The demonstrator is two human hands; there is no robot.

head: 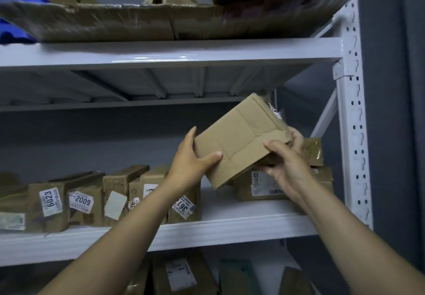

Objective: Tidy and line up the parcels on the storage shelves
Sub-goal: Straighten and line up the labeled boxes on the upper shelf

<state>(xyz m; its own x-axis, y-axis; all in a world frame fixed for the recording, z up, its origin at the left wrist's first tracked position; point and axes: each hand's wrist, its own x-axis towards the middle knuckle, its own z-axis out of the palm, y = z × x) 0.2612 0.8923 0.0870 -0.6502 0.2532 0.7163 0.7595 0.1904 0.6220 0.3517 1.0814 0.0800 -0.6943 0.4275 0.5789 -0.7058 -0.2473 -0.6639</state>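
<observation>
I hold a brown cardboard parcel (241,136) tilted in the air above the middle shelf (230,228). My left hand (193,159) grips its lower left edge, thumb on the front face. My right hand (287,159) grips its lower right corner, fingers wrapped behind. Under my right hand a flat parcel (264,184) with a white label lies on the shelf, with a smaller taped parcel (314,151) on top of it. A row of several labelled parcels (80,198) stands on the left of the same shelf.
The white upright post (354,134) bounds the shelf on the right. The upper shelf (161,53) carries flattened cardboard (161,19) and boxes. More parcels (179,274) lie on the shelf below. A bare stretch of shelf (218,202) lies between the row and the right stack.
</observation>
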